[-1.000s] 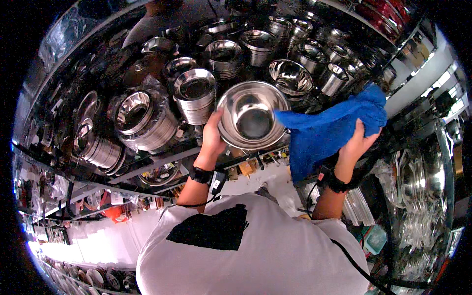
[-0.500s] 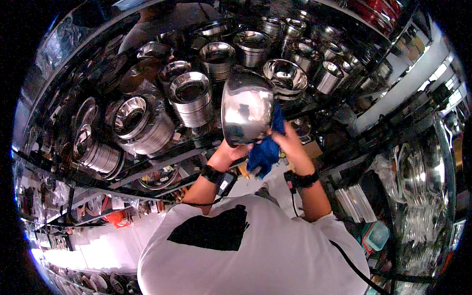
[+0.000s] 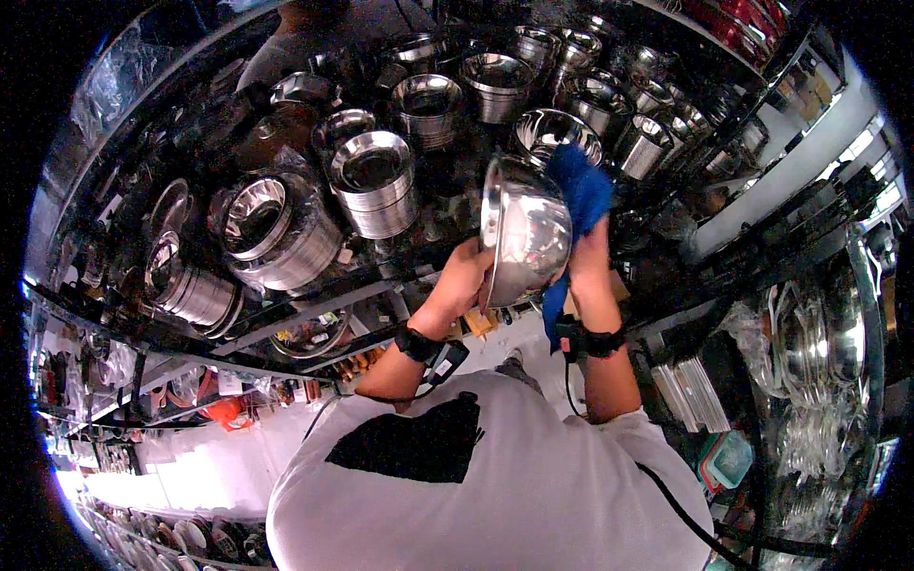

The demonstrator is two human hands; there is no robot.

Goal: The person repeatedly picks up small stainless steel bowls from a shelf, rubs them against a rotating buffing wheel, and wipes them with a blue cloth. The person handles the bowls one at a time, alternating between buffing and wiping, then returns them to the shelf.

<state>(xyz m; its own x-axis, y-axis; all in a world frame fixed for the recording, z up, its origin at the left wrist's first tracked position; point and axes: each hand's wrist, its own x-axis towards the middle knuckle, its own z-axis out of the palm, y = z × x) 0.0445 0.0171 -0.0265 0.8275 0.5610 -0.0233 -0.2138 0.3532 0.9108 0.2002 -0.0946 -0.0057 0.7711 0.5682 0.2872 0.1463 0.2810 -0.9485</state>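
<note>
Shelves crowded with stacked steel pots and bowls [image 3: 371,181] fill the background; before the front edge of the middle shelf [image 3: 314,309] the steel bowl [image 3: 526,233] now stands tipped on its rim, where a second ago it lay open-side up; the left hand [image 3: 464,278] grips its lower edge, fingers clenched; the right hand [image 3: 588,257] presses the blue cloth [image 3: 581,190] against the far side, so wiping looks under way.

Single head-worn fisheye, close above shelves [image 3: 314,305], perhaps tilted downward, rim warped
</note>
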